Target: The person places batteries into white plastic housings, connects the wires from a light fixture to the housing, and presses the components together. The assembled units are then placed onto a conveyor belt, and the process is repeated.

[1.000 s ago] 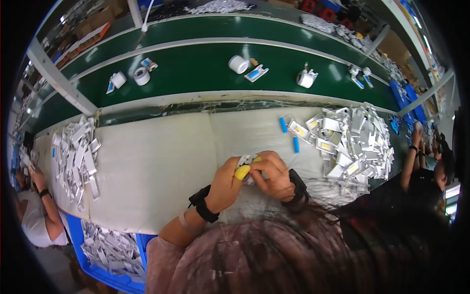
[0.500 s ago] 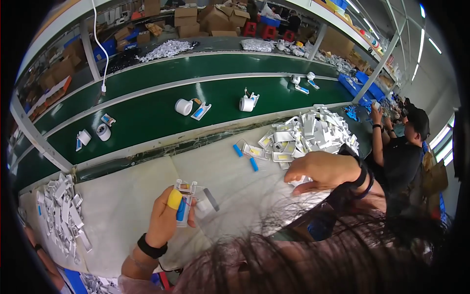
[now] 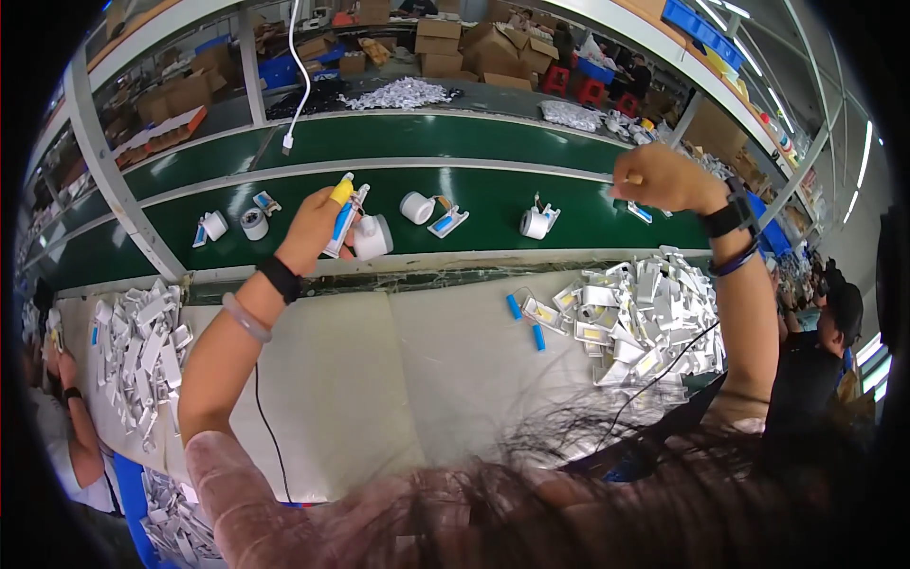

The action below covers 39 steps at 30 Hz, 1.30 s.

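Observation:
My left hand (image 3: 313,228), a yellow cover on one finger, is raised over the near edge of the green belt. Its fingers close on a white plastic casing (image 3: 345,223) with a blue battery in it. A white cylindrical part (image 3: 373,237) hangs beside that casing, against the fingers; whether the two are joined I cannot tell. My right hand (image 3: 668,178) reaches far out over the belt at the right, fingers curled together. A bit of white shows under its fingertips, too hidden to name. Just below that hand lies a casing with a blue battery (image 3: 641,216).
On the green belt (image 3: 327,194) rest several white cylinders and battery casings. White casings are heaped on the bench at right (image 3: 654,318) and left (image 3: 142,351). Two loose blue batteries (image 3: 538,338) lie by the right heap. A white cable (image 3: 301,85) dangles above. People sit at both sides.
My left hand has risen from the bench to the belt with the casing and cylinder. My right hand has left the right heap and moved out over the belt. The view has shifted.

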Motion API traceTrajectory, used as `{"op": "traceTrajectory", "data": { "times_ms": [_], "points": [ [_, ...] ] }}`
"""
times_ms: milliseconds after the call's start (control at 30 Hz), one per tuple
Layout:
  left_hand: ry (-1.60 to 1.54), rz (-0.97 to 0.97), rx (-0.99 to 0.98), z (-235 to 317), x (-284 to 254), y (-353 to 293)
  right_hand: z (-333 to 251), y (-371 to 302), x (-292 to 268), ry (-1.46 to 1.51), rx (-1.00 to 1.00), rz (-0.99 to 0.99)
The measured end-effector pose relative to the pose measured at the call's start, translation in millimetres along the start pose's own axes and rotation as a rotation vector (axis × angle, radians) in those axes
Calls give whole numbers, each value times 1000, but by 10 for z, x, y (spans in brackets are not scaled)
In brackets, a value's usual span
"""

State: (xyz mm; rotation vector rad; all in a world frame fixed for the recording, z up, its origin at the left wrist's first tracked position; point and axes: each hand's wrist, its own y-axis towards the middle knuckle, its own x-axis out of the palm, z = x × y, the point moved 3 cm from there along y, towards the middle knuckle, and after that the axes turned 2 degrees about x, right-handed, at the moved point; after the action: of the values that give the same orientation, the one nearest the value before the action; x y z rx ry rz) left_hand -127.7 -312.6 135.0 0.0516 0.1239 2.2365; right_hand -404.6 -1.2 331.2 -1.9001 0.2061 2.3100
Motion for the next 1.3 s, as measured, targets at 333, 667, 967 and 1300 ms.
{"op": "traceTrajectory", "data": {
  "times_ms": [333, 667, 967, 1300],
  "points": [
    [71, 498, -64, -1291, -612, 1072, -364, 2088, 1824, 104, -29, -115],
    [784, 511, 469, -1555, -221, 550, -924, 3104, 3143, 219, 128, 184],
    [723, 136, 644, -1272, 804, -79, -1398, 2183, 2702, 1858, 266, -161],
    [616, -247, 615, -976, 1332, -912, -1832, 304, 2643, 2583, 251, 46]
  ]
}}
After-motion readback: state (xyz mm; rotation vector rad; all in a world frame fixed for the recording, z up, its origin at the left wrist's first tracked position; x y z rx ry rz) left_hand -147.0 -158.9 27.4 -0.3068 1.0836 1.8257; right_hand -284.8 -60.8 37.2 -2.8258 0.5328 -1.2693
